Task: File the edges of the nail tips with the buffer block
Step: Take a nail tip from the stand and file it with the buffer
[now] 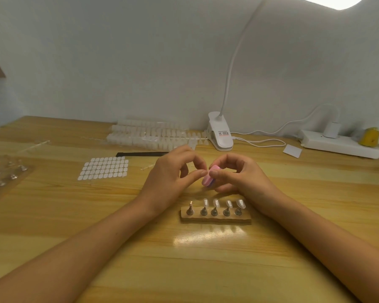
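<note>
My right hand (234, 173) grips a small pink buffer block (206, 180) between thumb and fingers, just above the table. My left hand (171, 173) pinches something tiny between thumb and forefinger right against the block; it looks like a clear nail tip but is too small to tell. In front of both hands stands a wooden holder (216, 217) with several metal pegs. The leftmost peg (190, 208) is bare, and the others carry clear nail tips (216, 202).
A sheet of white adhesive tabs (104, 168) lies to the left, with a black file (140, 154) and rows of spare nail tips (149, 134) behind it. A clip lamp (220, 134), cable and power strip (339, 145) sit at the back right. A clear plastic tray (2, 176) is far left.
</note>
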Demonstrator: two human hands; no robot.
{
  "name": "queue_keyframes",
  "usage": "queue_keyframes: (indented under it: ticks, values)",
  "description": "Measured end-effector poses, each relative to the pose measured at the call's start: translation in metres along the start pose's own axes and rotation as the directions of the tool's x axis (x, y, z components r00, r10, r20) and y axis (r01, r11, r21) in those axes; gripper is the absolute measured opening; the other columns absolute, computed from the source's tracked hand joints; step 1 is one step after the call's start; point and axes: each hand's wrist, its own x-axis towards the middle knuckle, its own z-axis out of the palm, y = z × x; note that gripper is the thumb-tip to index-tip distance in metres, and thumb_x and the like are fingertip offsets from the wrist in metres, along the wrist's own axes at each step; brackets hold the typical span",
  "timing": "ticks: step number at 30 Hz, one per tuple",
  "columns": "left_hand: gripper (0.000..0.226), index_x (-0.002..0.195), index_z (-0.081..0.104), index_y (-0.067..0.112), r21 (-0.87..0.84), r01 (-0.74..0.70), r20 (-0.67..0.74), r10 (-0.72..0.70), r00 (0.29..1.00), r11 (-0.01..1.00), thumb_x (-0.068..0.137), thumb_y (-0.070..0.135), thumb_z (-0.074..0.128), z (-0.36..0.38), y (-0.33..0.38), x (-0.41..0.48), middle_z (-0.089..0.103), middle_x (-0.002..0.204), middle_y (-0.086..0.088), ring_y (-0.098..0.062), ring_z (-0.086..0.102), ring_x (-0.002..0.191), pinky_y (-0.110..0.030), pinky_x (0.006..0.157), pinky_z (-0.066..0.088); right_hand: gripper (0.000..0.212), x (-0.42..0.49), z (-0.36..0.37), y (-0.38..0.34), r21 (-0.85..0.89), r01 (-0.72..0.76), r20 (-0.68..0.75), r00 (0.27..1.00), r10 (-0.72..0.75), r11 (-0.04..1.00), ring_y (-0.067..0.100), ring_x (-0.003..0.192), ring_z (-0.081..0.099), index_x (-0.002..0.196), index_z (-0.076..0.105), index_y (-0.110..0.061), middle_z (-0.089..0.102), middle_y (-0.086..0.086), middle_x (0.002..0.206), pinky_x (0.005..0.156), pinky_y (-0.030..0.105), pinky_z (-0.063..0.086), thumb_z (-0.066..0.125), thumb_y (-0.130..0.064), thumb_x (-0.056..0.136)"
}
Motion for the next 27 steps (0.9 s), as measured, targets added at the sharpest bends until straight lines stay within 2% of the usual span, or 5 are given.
queue_keyframes:
  ticks: [4, 11, 16, 21, 27]
  values:
    - [0.004, 0.087, 0.071, 0.017, -0.042, 0.009, -0.011, -0.01, 1.0, 0.999, 0.084, 0.019, 0.073, -0.0018, 0.0011, -0.0003, 0.062, 0.092, 0.006, -0.01, 0.053, 0.073, -0.008, 0.062, 0.041, 0.041, 0.0001, 0.0016, -0.0022, 0.004, -0.015, 0.015, 1.0, 0.015, 1.0, 0.027, 0.08, 0.076, 0.102, 0.062, -0.01, 0.076, 0.007, 0.091, 0.062, 0.028, 0.061, 0.077, -0.032, 0.07]
    - [0.006, 0.086, 0.069, 0.023, -0.013, -0.035, -0.012, 0.035, 0.999, 0.999, 0.084, 0.021, 0.073, -0.0004, 0.0025, -0.0006, 0.06, 0.085, 0.01, -0.011, 0.047, 0.065, -0.022, 0.056, 0.042, 0.033, -0.0017, -0.0001, -0.0005, 0.053, 0.009, 0.045, 0.999, -0.012, 0.999, 0.028, 0.089, 0.075, 0.098, 0.06, -0.003, 0.076, 0.012, 0.093, 0.073, 0.032, 0.062, 0.075, -0.023, 0.077]
    - [0.008, 0.085, 0.067, 0.021, 0.03, -0.027, -0.048, 0.028, 0.998, 0.999, 0.085, 0.027, 0.072, -0.0009, 0.0004, -0.0003, 0.057, 0.082, 0.011, -0.006, 0.047, 0.065, -0.017, 0.058, 0.039, 0.03, -0.0013, -0.0061, -0.0017, 0.14, -0.038, 0.116, 0.993, 0.022, 0.989, 0.029, 0.1, 0.072, 0.11, 0.062, -0.003, 0.074, 0.015, 0.106, 0.08, 0.031, 0.06, 0.07, -0.012, 0.083]
    - [0.007, 0.088, 0.069, 0.019, 0.108, -0.058, -0.027, 0.061, 0.998, 0.992, 0.084, 0.024, 0.072, -0.0014, 0.0003, -0.0014, 0.057, 0.084, 0.01, -0.007, 0.046, 0.064, -0.016, 0.059, 0.037, 0.034, 0.0001, -0.0057, -0.0022, 0.098, -0.072, 0.107, 0.992, 0.061, 0.993, 0.028, 0.096, 0.073, 0.104, 0.061, -0.005, 0.074, 0.011, 0.102, 0.078, 0.03, 0.06, 0.077, -0.013, 0.074]
    - [0.009, 0.083, 0.069, 0.023, -0.046, -0.065, -0.001, 0.065, 0.998, 0.997, 0.08, 0.018, 0.076, -0.0035, 0.0018, -0.0006, 0.063, 0.083, 0.008, -0.006, 0.048, 0.067, -0.016, 0.055, 0.04, 0.034, -0.0014, -0.0066, -0.0039, 0.034, -0.05, 0.16, 0.986, 0.044, 0.998, 0.034, 0.1, 0.071, 0.103, 0.059, -0.006, 0.071, 0.016, 0.107, 0.089, 0.044, 0.059, 0.079, -0.013, 0.075]
